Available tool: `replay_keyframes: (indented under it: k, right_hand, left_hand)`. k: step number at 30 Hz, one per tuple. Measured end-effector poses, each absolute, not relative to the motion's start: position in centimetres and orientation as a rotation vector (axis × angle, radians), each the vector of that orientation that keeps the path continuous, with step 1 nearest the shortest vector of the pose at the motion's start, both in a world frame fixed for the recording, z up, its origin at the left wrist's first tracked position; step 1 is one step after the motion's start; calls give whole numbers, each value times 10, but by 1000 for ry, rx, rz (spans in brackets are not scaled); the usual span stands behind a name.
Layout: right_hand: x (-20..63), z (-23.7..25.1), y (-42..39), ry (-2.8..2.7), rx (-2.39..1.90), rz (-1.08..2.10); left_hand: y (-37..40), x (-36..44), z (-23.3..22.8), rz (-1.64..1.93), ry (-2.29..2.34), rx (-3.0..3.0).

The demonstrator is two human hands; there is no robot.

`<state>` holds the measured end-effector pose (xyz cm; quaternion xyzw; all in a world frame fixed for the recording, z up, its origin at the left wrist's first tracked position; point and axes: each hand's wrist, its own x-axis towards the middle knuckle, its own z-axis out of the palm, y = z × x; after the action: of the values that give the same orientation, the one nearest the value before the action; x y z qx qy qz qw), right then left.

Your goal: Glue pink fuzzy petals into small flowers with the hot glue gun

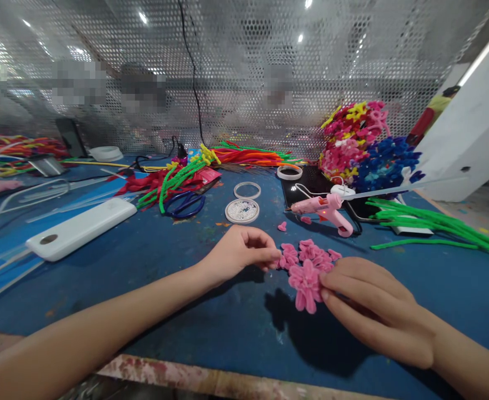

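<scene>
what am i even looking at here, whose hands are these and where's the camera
There is one picture, taken by a camera worn on a person's head, looking forward and down, so the two bare arms reaching in from the bottom are the wearer's own. No machine is involved.

The right hand holds a pink pipe-cleaner flower at its fingertips. The left hand pinches at a small pink petal piece beside it.

They work over a blue table. Behind the hands lie a pink glue gun, blue-handled scissors, a round tin of beads, a white box, loose green pipe cleaners and a heap of finished flowers. A perforated metal screen closes the back.
</scene>
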<state>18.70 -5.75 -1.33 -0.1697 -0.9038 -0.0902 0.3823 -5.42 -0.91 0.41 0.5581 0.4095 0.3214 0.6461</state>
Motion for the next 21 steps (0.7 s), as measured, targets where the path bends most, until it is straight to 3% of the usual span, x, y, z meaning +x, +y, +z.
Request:
replay_keyframes:
  k: [13,21]
  right_hand:
    - [177,-2,-55,-2112,-528,-26]
    - [170,-9,-45,-1922,-561,-86]
  left_hand:
    - [-5,-57,1,679,849,1134]
    - [12,-74,15,379,984,2045]
